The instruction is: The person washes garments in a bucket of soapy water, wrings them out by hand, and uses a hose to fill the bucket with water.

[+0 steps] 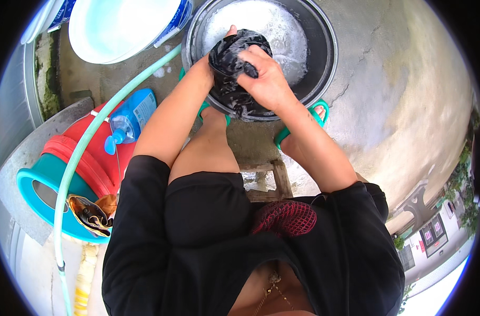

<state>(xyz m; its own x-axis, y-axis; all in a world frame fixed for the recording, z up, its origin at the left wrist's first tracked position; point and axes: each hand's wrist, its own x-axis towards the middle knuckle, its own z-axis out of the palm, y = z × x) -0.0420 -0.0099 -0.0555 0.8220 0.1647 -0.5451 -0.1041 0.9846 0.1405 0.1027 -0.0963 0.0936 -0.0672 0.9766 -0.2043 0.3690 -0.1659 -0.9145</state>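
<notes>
A wet black cloth (pixel 232 66), streaked with suds, is bunched up over the near side of a dark round basin (pixel 324 63). My left hand (pixel 205 69) holds it from the left; the cloth covers most of that hand, and one fingertip shows above it. From the right, my right hand (pixel 266 79) grips a fold of the cloth between thumb and curled fingers. Part of the cloth hangs down over the basin's near rim. White foamy water (pixel 287 39) fills the bottom of the basin.
A white tub (pixel 77 39) stands at the upper left. A pale green hose (pixel 100 113) curves down the left side past a blue pump bottle (pixel 132 118), red cloth or plastic (pixel 90 142) and a teal basin (pixel 29 184). A wooden stool (pixel 281 179) shows between my legs.
</notes>
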